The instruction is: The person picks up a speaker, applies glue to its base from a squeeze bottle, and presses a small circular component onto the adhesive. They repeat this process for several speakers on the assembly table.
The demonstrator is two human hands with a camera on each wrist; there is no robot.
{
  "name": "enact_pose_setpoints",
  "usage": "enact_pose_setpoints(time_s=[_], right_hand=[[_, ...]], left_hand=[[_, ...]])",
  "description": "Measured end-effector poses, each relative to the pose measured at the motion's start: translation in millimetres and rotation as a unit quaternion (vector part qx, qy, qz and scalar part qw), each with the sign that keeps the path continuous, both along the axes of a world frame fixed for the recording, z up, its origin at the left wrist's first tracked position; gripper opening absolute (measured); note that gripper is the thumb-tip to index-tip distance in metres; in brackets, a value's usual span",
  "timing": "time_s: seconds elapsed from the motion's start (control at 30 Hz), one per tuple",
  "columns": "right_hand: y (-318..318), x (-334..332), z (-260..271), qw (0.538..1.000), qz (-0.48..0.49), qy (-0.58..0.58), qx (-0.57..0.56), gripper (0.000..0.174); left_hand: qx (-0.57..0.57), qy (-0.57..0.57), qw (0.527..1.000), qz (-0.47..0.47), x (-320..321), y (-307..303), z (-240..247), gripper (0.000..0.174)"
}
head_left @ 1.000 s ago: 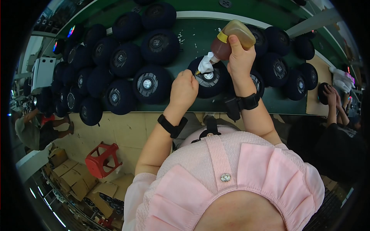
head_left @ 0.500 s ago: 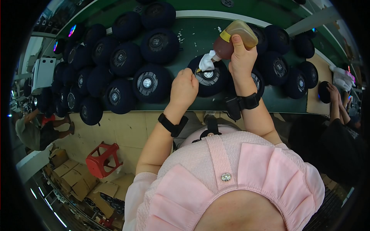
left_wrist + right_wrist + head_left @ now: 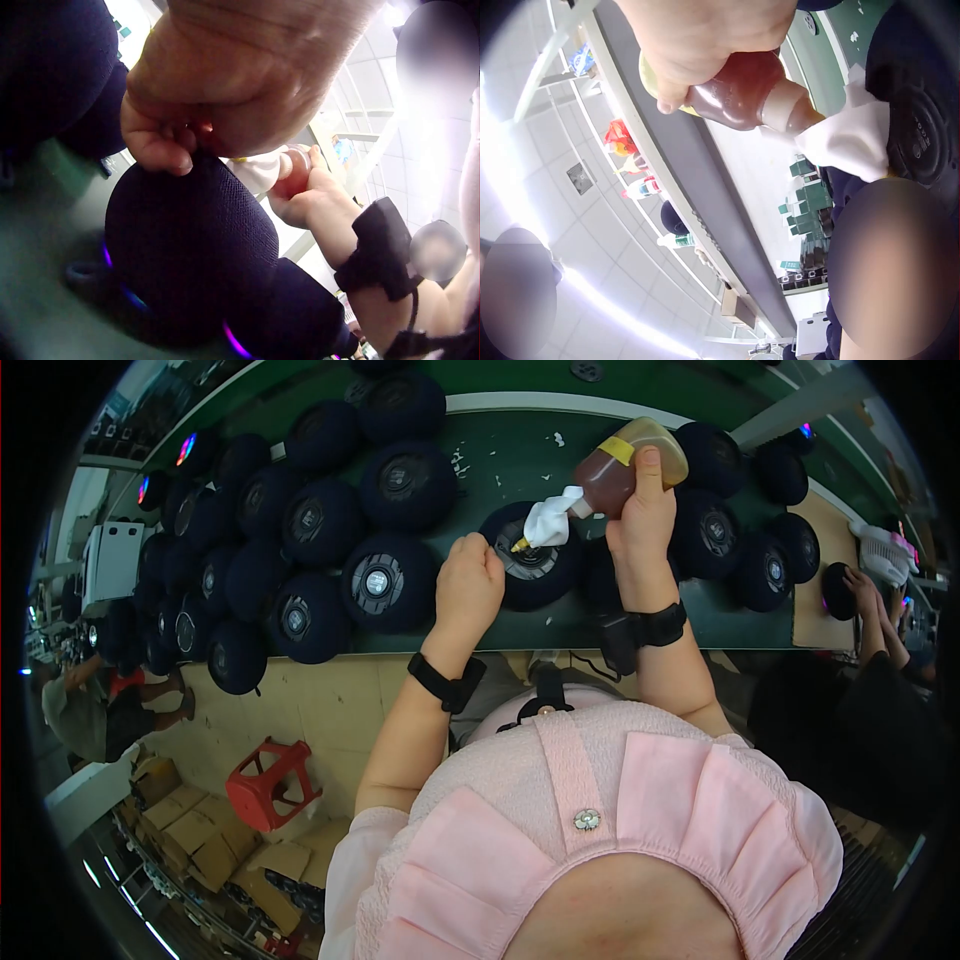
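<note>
My right hand [image 3: 643, 515] grips a squeeze bottle [image 3: 605, 480] of amber-brown liquid with yellow tape round it, tilted nozzle-down to the left. White tissue [image 3: 550, 523] wraps the bottle's neck, and a yellow tip [image 3: 519, 545] sticks out, close over the face of a dark, round, fabric-covered speaker [image 3: 535, 570]. That speaker's face has a patterned ring around a dark centre. My left hand [image 3: 469, 588], fingers curled, pinches the speaker's left edge; in the left wrist view its thumb and fingertips meet at the fabric rim [image 3: 202, 176]. Wrist straps sit on both forearms.
Rows of similar dark speakers [image 3: 377, 582] crowd the green bench [image 3: 500, 450] on the left; more [image 3: 764, 570] stand right. A red stool [image 3: 272, 785] and cardboard boxes [image 3: 195, 830] are on the floor behind. Another person's hands [image 3: 865, 595] work at the far right.
The bottle and right hand have shifted right, and the left hand slightly left. The speaker's centre, bright silver before, now looks dark, and the speaker sits slightly further left.
</note>
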State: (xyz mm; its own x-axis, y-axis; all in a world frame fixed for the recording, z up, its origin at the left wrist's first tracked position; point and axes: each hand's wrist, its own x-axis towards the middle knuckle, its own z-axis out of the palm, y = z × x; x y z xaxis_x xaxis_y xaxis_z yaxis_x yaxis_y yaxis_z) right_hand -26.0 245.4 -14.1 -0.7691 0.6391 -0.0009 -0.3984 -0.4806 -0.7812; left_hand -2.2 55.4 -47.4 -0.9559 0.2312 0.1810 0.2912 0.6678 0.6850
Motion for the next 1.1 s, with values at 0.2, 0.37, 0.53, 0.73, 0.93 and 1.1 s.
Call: enact_pose_setpoints(time_s=[0.2,0.37,0.53,0.73,0.93,1.1], right_hand=[[8.5,13.3,10.9,0.998,-0.005,0.006,0.066,0.04],[10.3,18.6,5.2,0.991,0.002,-0.008,0.131,0.041],[13.0,18.9,2.6,0.992,0.004,-0.012,0.123,0.041],[11.0,19.0,4.1,0.997,0.009,0.001,0.076,0.037],[7.4,17.7,1.9,0.997,0.015,0.007,0.077,0.036],[0.3,15.5,4.5,0.994,0.032,0.021,0.105,0.037]], left_hand=[[-0.003,-0.008,1.0,-0.002,-4.2,0.4,2.1,0.01],[0.04,-0.063,0.996,0.04,14.7,1.9,22.5,0.013],[0.019,-0.022,0.996,-0.08,35.0,0.5,16.6,0.028],[0.059,-0.02,0.996,-0.058,33.8,3.4,6.9,0.028],[0.108,-0.041,0.992,-0.047,35.5,3.7,1.6,0.024],[0.108,-0.044,0.992,-0.05,34.4,3.3,4.0,0.023]])
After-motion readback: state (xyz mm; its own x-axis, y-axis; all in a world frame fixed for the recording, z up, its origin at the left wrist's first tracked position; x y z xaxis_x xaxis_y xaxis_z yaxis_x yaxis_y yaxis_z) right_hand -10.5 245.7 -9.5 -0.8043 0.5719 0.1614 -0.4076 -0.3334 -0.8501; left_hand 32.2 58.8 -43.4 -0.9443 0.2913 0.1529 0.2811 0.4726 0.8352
